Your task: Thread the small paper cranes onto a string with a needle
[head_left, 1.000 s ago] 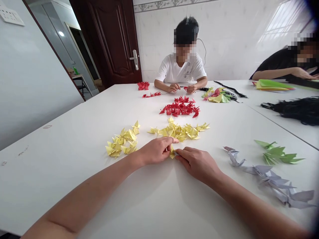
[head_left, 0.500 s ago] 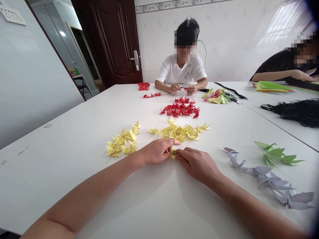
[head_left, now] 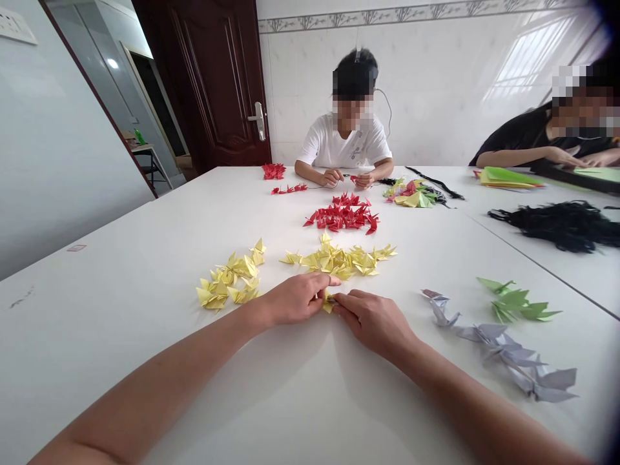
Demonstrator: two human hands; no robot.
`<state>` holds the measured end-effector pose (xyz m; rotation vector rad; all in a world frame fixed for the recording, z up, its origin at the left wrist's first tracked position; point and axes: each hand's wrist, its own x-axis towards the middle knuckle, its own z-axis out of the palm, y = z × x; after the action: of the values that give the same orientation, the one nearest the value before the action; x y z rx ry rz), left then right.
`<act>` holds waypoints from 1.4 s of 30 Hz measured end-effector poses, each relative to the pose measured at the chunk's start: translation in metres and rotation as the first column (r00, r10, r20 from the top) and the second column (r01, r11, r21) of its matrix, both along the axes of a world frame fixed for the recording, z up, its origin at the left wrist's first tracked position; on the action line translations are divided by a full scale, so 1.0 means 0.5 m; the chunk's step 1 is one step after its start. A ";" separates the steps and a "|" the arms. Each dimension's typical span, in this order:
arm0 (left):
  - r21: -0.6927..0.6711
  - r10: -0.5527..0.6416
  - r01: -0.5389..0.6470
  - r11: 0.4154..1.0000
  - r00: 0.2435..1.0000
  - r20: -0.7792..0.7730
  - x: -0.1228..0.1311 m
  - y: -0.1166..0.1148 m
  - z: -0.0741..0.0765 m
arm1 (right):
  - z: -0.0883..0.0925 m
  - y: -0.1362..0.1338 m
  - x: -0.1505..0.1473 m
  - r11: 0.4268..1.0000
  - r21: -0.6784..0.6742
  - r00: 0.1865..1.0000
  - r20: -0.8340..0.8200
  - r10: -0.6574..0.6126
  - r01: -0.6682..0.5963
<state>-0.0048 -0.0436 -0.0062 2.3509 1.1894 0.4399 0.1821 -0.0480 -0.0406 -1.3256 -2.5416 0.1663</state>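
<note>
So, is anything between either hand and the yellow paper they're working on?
Nothing visible: the left hand and right hand are both at the yellow paper, partly hiding it. The yellow pile lies beyond.

From where I stand: dark brown panelled door [head_left: 208,71], silver handle [head_left: 260,121] on it. Right of door: pale marbled tile wall [head_left: 436,77], patterned border strip [head_left: 387,15] up high, bright barred reflection [head_left: 530,58] farther right. Left of door: another room, small table [head_left: 145,148], light spot [head_left: 112,63]; farther left, pale wall [head_left: 53,142], socket panel [head_left: 15,26]. Nearer than door: big white table [head_left: 121,278].
</note>
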 end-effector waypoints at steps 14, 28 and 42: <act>0.037 0.017 -0.016 0.999 1.000 -0.013 0.001 0.000 0.000 | 0.005 0.003 -0.002 0.999 -0.052 0.999 -0.051 0.006 -0.009; 0.231 0.348 -0.368 0.901 0.929 0.122 -0.052 0.063 -0.027 | 0.010 0.012 0.005 0.998 -0.056 0.988 -0.152 0.031 -0.040; 0.374 0.606 -0.482 0.792 0.696 -0.386 -0.195 0.113 0.024 | 0.000 0.017 0.007 0.993 -0.096 0.991 -0.128 0.050 -0.063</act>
<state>-0.1022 0.0128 0.0057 2.3386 2.2357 0.1743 0.1855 -0.0396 -0.0405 -1.2367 -2.4948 0.3799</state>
